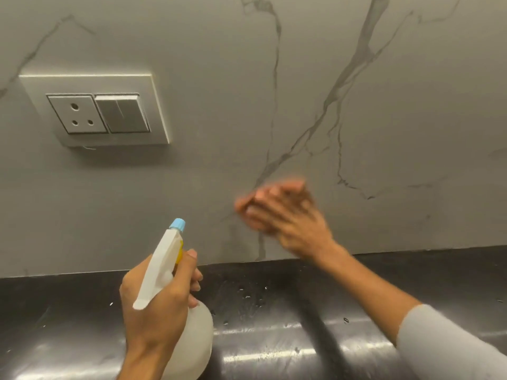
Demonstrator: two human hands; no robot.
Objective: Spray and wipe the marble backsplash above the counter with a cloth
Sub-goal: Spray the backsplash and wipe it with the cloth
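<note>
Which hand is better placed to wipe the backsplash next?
Right. The right hand is already spread flat against the marble backsplash, blurred; no cloth is discernible. The left hand is occupied gripping the spray bottle.

The backsplash (219, 78) filling the upper frame is smooth marble-look stone, pale grey with darker veins and a soft, nearly matt sheen. At upper left, the switch plate (94, 109) looks like smooth plastic with a satin finish, and the switch faces catch a dull glint. The counter (274, 311) along the bottom is black polished stone, glossy, with bright reflections and scattered droplets. The spray bottle (189, 335) at lower left is translucent white plastic, with an opaque white head and a light blue nozzle.
</note>
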